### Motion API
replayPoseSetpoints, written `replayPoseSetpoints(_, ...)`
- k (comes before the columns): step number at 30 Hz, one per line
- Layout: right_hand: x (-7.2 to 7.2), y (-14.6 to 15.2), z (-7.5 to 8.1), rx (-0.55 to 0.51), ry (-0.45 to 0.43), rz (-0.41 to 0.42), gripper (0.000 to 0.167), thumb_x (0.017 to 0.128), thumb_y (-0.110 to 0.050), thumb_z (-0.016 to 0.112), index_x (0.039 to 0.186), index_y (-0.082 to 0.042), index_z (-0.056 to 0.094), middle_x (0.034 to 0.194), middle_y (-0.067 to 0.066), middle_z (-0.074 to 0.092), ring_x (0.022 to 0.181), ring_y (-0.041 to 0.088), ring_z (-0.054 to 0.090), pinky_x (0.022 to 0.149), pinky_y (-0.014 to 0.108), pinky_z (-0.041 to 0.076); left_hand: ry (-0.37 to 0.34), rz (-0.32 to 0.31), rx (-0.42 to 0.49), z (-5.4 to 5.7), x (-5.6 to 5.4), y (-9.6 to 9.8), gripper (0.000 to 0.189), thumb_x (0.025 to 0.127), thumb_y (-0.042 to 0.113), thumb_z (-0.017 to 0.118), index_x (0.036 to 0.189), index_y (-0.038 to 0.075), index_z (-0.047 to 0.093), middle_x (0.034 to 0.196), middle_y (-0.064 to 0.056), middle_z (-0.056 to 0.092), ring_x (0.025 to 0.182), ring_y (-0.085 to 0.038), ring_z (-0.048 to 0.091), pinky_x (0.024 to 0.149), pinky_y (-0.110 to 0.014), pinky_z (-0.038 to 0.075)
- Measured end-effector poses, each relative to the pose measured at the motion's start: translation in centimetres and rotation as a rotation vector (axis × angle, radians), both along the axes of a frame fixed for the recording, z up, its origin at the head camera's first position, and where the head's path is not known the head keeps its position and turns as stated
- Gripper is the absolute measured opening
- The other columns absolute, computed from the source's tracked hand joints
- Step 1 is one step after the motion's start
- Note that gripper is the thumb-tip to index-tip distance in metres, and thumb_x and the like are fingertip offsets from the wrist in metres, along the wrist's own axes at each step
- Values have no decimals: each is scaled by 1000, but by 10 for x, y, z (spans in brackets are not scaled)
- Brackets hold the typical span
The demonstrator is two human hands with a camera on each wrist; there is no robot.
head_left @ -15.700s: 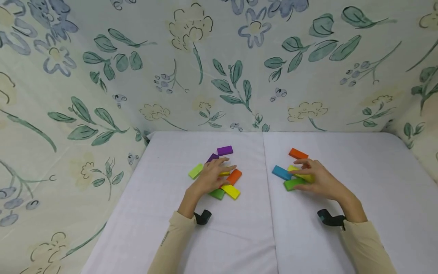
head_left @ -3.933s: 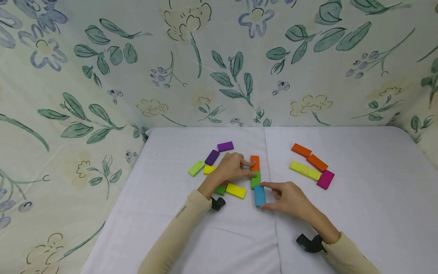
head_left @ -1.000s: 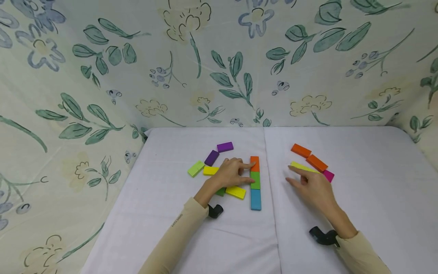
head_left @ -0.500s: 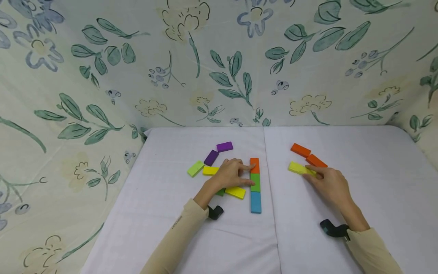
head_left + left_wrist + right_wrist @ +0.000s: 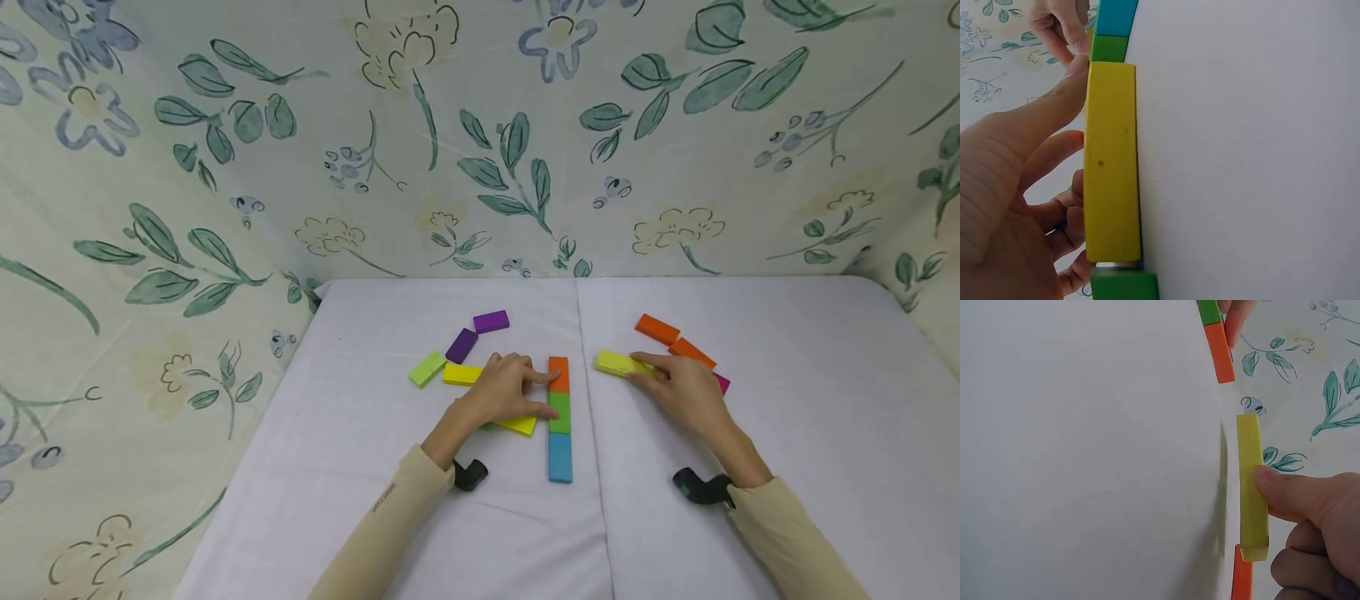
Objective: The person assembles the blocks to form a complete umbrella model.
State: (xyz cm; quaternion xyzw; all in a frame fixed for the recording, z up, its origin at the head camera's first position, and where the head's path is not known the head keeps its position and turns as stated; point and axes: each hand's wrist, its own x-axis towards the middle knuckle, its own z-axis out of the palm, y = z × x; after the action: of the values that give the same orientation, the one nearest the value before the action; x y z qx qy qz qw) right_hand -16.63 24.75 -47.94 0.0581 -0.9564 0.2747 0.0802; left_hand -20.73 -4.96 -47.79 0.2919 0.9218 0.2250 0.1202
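Note:
My right hand (image 5: 686, 392) pinches a long yellow block (image 5: 1252, 481) between thumb and fingers; in the right wrist view it hangs over the cloth, its shadow beside it. In the middle lies a straight row: an orange block (image 5: 558, 368), a green block (image 5: 560, 423) and a blue block (image 5: 560, 458), end to end. My left hand (image 5: 498, 392) rests its index fingertip on the orange block and its thumb tip on the green one. Below its palm, partly covered, lies another yellow block (image 5: 1111, 162), with a dark green block (image 5: 1124, 285) near its end.
Two purple blocks (image 5: 491, 321), a lime block (image 5: 427, 369) and a yellow block (image 5: 461, 374) lie on the left. On the right are two orange blocks (image 5: 657, 328) and a magenta block (image 5: 722, 382), partly behind the right hand. A floral curtain (image 5: 480, 208) closes off the table's far edge.
The right hand has taken hold of the long yellow block and carried it leftward, toward the row. The left hand has slid the row slightly nearer to me. Earlier, the blue block joined the row.

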Motion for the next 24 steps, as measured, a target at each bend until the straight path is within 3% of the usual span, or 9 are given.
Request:
replayPoseSetpoints(6,-16,-20,3,0,-4,36,40,91,-20,81,127,-4,74,61,0,33,57,17,33,54,25,23,33,3,-26,2,3,0,70,77,62,84,137,32,65,83,5,55,79,-9,47,83,-30,31)
replayPoseSetpoints(8,-22,-26,4,-5,-21,43,40,92,-21,80,128,-5,73,63,3,46,61,17,39,56,25,25,46,6,-35,3,3,1,70,76,63,84,137,32,66,83,6,54,79,-9,47,83,-31,31)
replayPoseSetpoints(13,-33,-36,3,19,-77,66,41,96,-23,75,133,-6,70,79,11,67,73,21,50,61,27,33,61,11,-52,3,3,2,70,75,64,84,136,34,66,83,6,54,81,-10,48,83,-31,32)
replayPoseSetpoints(24,-43,-47,-1,16,-128,117,40,97,-23,74,134,-8,70,106,17,77,83,25,56,71,30,43,88,-1,-49,0,1,-1,69,75,64,84,135,34,66,83,6,54,80,-10,48,81,-31,31)
